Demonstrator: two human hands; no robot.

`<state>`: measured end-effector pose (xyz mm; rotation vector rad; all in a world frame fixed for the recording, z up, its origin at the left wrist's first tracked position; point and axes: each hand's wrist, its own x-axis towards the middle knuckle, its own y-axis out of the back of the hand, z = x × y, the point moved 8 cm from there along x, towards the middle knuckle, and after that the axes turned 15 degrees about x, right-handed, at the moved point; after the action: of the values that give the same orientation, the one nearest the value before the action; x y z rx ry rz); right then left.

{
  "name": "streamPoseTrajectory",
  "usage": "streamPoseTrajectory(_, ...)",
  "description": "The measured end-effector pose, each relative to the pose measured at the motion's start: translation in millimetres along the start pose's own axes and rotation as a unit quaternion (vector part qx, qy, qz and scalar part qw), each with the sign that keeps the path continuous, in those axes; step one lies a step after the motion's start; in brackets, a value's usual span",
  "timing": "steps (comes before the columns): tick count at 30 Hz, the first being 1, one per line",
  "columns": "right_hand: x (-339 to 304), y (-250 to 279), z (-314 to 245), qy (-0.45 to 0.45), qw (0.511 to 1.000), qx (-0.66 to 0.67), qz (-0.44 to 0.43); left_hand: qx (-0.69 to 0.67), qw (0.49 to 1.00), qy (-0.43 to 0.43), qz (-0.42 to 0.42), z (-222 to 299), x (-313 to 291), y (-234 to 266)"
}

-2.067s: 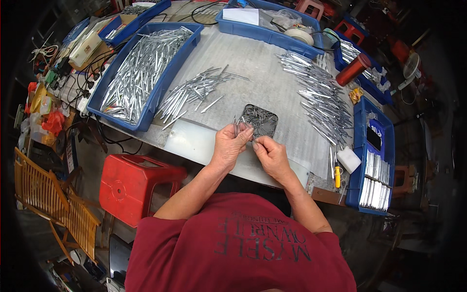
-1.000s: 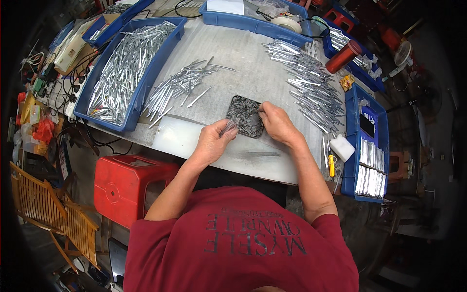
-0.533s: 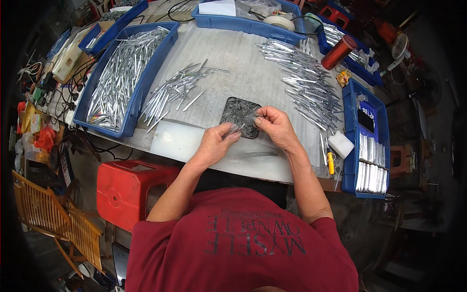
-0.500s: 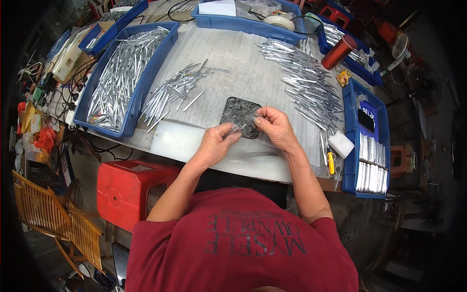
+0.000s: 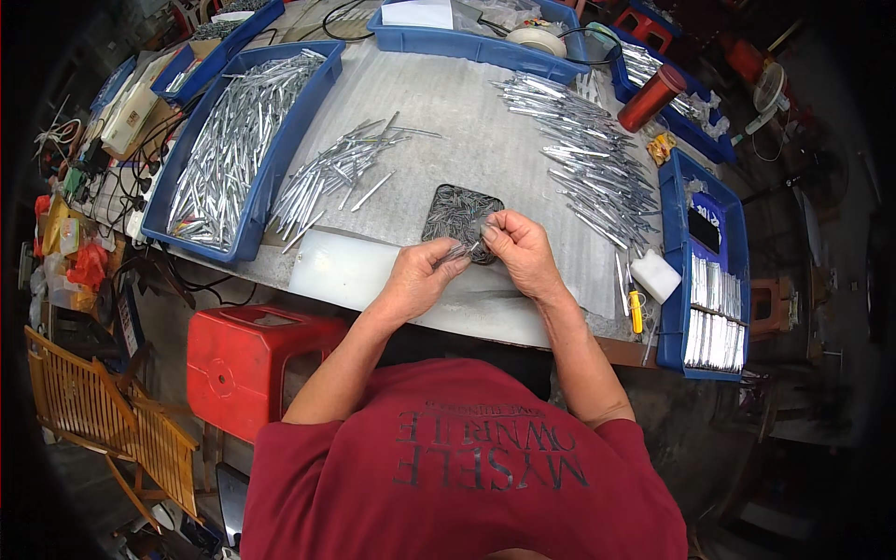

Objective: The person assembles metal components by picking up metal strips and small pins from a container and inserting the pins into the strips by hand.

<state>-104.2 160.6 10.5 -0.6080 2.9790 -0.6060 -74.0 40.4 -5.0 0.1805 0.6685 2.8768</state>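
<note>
Between heaps of shiny rods [image 5: 590, 154], at a black tray [image 5: 428, 215], the left hand [image 5: 422, 279] pinches thin pins [image 5: 458, 250]; the right hand's [image 5: 523, 252] grip I can't tell.

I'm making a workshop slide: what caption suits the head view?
Left hand and right hand close together at a black tray of small pieces, silvery rods piled either side.

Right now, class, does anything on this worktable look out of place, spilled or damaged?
Slightly: one silver rod lies alone between the loose left-hand rod pile and the dark tray, while most of its neighbours overlap. Nothing looks plainly spilled or damaged around the left hand and right hand.
</note>
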Motion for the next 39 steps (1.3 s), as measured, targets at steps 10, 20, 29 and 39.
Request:
streamPoseTrajectory(10,-5.6,3.9,9.0,0.06,0.996,0.039,0.06,0.0,1.0,0.003,0.007,-0.4,-0.4,-2.2)
streamPoseTrajectory(20,-7.9,1.7,8.6,0.072,0.991,0.059,0.096,-0.162,0.985,0.052,-0.04,0.4,1.3,-9.9)
streamPoseTrajectory(29,0.1,11.6,4.6,0.006,0.996,0.047,0.078,-0.032,0.999,0.011,-0.003,-0.9,9.2,0.4)
streamPoseTrajectory(39,1.2,13.9,-2.1,0.034,0.997,-0.064,0.039,0.046,0.998,0.016,-0.035,9.5,9.2,1.6)
